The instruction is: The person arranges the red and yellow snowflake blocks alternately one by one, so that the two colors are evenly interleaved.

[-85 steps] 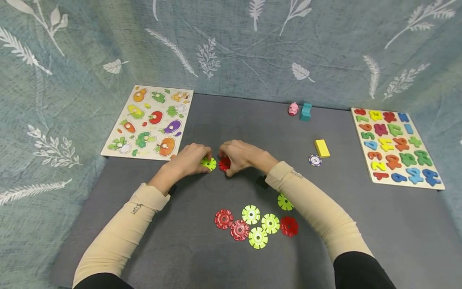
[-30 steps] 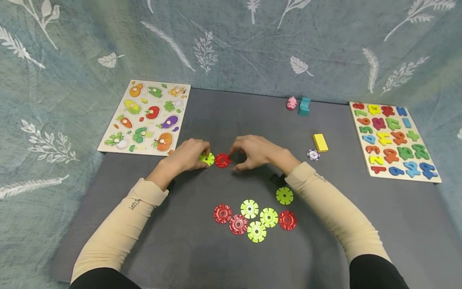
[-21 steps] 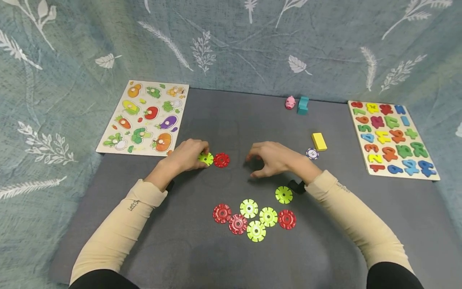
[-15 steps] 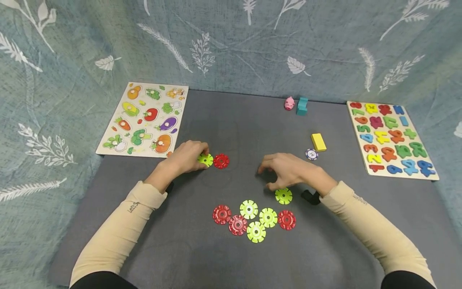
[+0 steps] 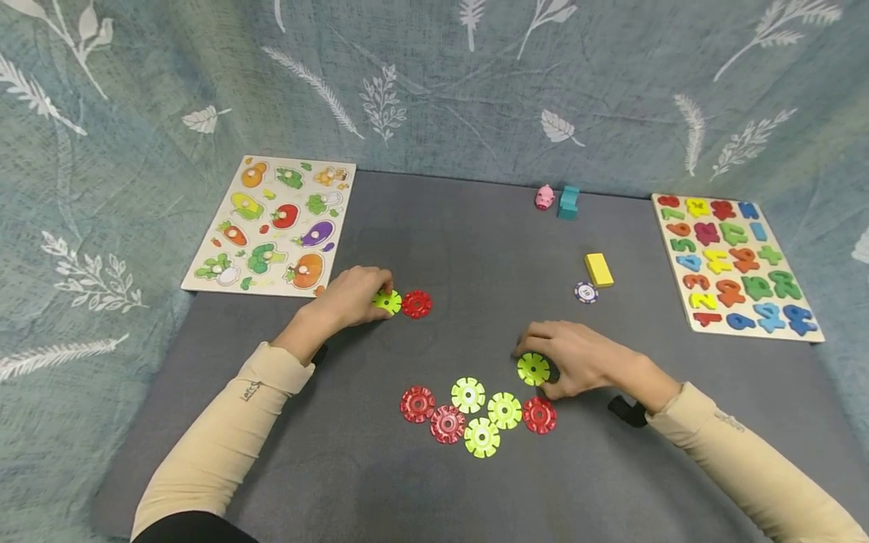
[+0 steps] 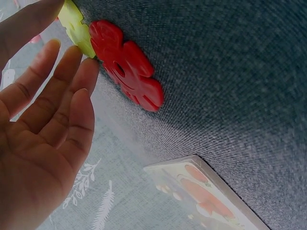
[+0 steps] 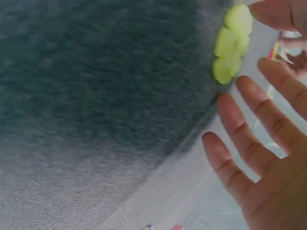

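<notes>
In the head view my left hand (image 5: 354, 296) pinches a lime-green notched building disc (image 5: 388, 303) between thumb and fingertips. A red notched disc (image 5: 417, 304) lies against that disc's right edge; whether their slots interlock I cannot tell. The left wrist view shows this red disc (image 6: 125, 67) beyond my fingertips. My right hand (image 5: 573, 358) is low over the table, thumb and fingers spread around another green disc (image 5: 533, 369). Seen from the right wrist, the thumb is at the edge of that green disc (image 7: 232, 45), while the fingers appear apart from it.
Several loose discs, among them a red disc (image 5: 539, 415) and a green disc (image 5: 505, 411), lie near the right hand. A vegetable puzzle board (image 5: 271, 226), number board (image 5: 740, 264), yellow block (image 5: 599, 270), poker chip (image 5: 586, 292), pink pig (image 5: 545, 197) and teal piece (image 5: 569, 202) stand around.
My right hand has let go of the red disc and moved right and nearer, to around the separate green disc. The left hand keeps its place on its green disc.
</notes>
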`<state>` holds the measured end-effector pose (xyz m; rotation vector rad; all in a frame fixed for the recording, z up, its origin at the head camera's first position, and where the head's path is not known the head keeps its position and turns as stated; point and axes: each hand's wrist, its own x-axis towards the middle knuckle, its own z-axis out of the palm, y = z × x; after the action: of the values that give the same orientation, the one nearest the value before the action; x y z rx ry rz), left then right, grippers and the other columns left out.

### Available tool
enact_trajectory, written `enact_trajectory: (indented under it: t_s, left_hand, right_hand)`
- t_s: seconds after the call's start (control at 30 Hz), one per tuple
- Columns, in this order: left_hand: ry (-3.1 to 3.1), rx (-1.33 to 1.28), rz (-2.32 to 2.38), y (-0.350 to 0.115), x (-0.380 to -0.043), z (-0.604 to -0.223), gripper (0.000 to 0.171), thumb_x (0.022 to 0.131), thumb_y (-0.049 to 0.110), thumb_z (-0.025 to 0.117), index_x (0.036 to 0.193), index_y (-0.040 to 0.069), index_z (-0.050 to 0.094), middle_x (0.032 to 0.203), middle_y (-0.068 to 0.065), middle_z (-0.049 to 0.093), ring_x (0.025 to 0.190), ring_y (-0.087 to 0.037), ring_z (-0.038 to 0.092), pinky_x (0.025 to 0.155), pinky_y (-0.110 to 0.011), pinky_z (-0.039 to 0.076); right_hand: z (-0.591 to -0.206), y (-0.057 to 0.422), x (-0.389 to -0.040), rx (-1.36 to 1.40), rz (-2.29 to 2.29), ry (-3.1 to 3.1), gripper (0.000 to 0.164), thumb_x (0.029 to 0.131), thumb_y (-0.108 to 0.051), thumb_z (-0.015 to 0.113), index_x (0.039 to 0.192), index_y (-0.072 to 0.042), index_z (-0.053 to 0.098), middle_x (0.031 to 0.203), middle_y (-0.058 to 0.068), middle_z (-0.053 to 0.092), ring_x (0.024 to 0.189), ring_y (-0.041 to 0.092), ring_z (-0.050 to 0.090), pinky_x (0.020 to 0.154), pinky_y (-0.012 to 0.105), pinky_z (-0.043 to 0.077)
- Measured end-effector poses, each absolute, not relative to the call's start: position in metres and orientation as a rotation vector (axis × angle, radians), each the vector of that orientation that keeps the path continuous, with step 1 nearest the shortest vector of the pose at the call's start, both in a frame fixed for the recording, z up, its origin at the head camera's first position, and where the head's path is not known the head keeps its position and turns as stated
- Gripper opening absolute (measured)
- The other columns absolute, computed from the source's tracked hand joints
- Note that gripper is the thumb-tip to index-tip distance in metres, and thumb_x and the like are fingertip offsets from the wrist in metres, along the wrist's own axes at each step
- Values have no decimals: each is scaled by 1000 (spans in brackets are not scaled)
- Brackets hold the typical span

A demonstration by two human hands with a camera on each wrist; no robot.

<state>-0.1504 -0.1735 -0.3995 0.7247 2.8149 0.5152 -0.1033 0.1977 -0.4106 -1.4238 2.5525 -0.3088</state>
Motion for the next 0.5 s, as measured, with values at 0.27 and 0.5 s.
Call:
enact_trajectory:
  t_s: [0.27, 0.5]
  left_hand:
    - [2820, 734, 517, -175, -149, -402, 31, 75, 19, 82, 97, 3, 66, 93, -10, 67, 77, -21, 55, 74, -40, 49]
    - [2833, 735, 511, -175, -150, -402, 31, 75, 19, 83, 96, 4, 66, 91, -9, 66, 77, -20, 55, 73, -40, 48]
  right_hand:
    - [-411, 190, -104, -1486, -228, 2516, 47, 65, -32, 80, 109, -20, 68, 110, -2, 57, 94, 14, 57, 78, 36, 52]
    - [-412, 188, -102, -1507, -195, 2509, 50, 61, -33, 81, 107, -18, 68, 105, -2, 58, 91, 14, 58, 80, 36, 52]
